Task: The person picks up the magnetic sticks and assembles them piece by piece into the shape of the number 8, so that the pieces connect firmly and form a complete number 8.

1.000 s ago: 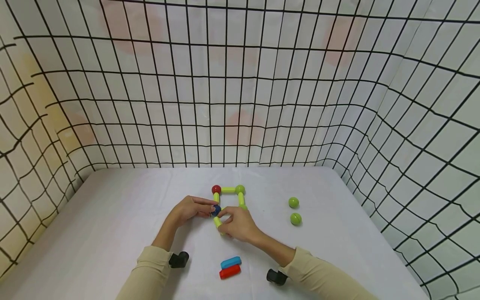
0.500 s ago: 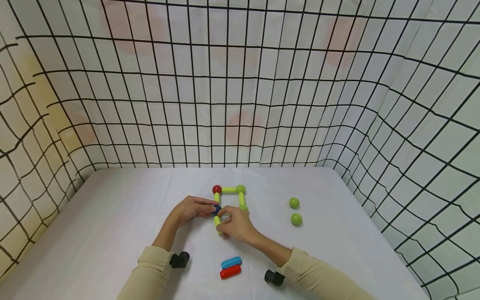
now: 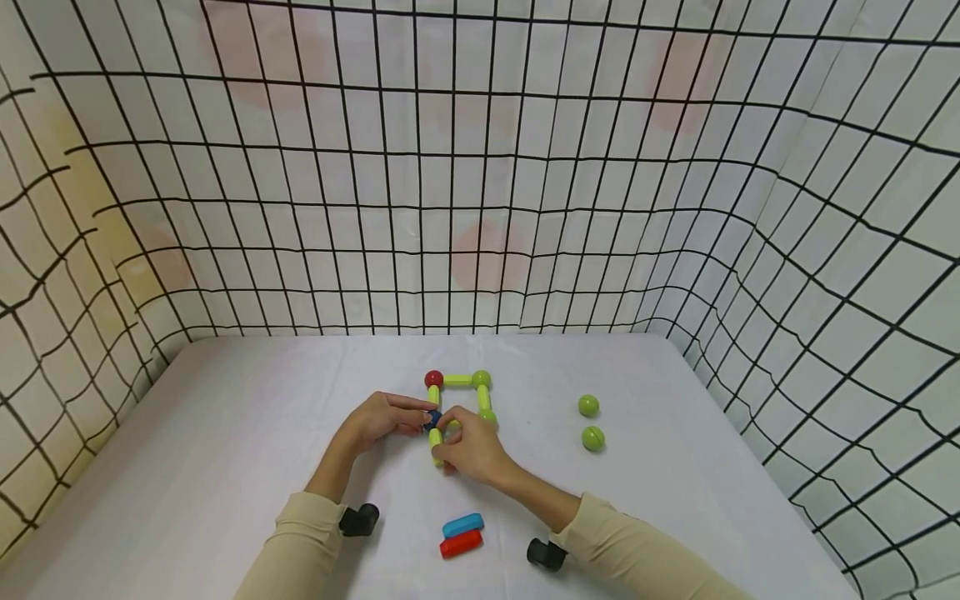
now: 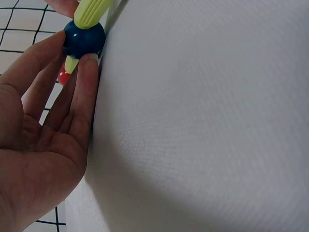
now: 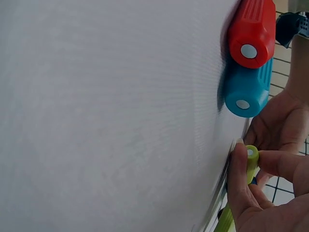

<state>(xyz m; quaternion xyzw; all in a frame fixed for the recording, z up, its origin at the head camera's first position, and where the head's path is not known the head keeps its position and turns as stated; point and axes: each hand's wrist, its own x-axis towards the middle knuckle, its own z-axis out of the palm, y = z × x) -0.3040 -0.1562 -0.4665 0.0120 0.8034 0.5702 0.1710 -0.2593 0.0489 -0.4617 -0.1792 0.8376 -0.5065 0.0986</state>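
My left hand (image 3: 388, 414) pinches a dark blue ball (image 4: 83, 41) between thumb and fingers. In my right hand (image 3: 476, 451) is the free end of a yellow-green magnetic rod (image 5: 252, 166), pinched between thumb and fingers; its other end meets the blue ball. That ball is one corner of a square of rods and balls lying on the table. A red ball (image 3: 433, 379) and a green ball (image 3: 482, 379) form the far corners, joined by a yellow-green rod (image 3: 457, 380). Another green ball (image 3: 488, 416) at the near right corner is partly covered by my right hand.
A blue rod (image 3: 462, 525) and a red rod (image 3: 461, 544) lie side by side nearer my body, between the forearms. Two loose green balls (image 3: 588, 406) sit to the right on the white table (image 3: 660, 517). Black netting (image 3: 450, 208) surrounds the back and sides.
The pinched rod has swung a little to the left at its near end, from slanted to nearly in line with the square's left side. My left hand stays on the blue ball.
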